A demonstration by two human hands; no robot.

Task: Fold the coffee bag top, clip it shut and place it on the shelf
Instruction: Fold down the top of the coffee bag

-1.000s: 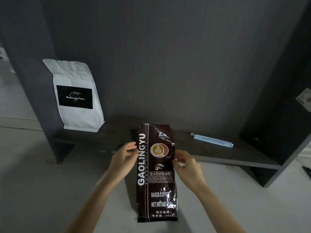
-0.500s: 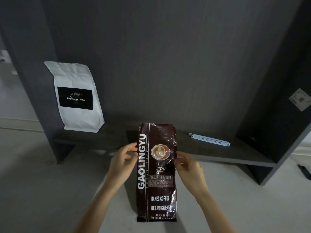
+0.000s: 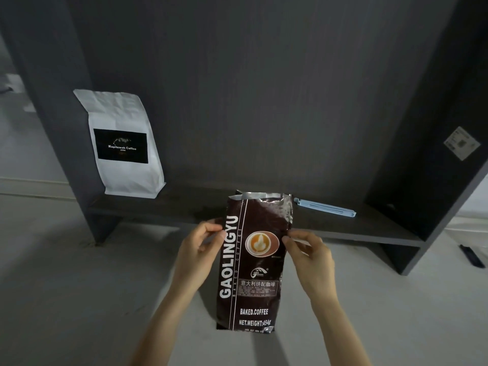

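A tall dark brown coffee bag (image 3: 253, 262), lettered GAOLINGYU, stands upright on the pale floor in front of the low dark shelf (image 3: 343, 228). Its top is open and unfolded, with silver lining showing. My left hand (image 3: 200, 249) pinches the bag's left edge near the upper part. My right hand (image 3: 309, 254) pinches the right edge at the same height. A light blue bag clip (image 3: 324, 207) lies flat on the shelf board, just right of the bag's top and apart from both hands.
A white coffee bag (image 3: 124, 146) with a black label leans in the shelf's left corner. Dark side panels (image 3: 433, 154) bound the shelf left and right. A small dark object (image 3: 472, 256) lies on the floor at far right.
The bag's top has risen in view and now shows its open silver rim. Both hands have kept their pinch on the bag's edges; the camera has shifted slightly.
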